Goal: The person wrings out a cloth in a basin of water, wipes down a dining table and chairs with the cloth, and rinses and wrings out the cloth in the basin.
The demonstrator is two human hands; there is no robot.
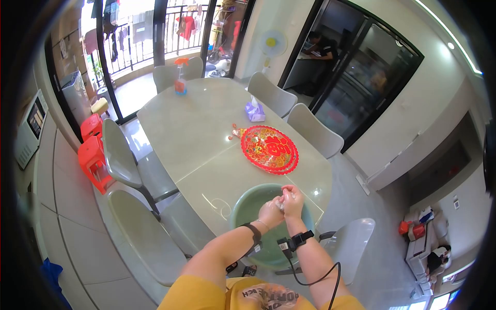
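Perhaps the small white item (280, 205), seemingly gripped between the curled left hand (269, 214) and right hand (293, 200) above the basin (242, 207) at the table's (199, 126) near end, could drop if either hold loosens.

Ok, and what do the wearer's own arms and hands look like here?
Short yellow sleeves. The left hand, gloveless, has a dark band and thin bracelet at its wrist; the right hand, also gloveless, a black wrist strap and black cable looping along the forearm.
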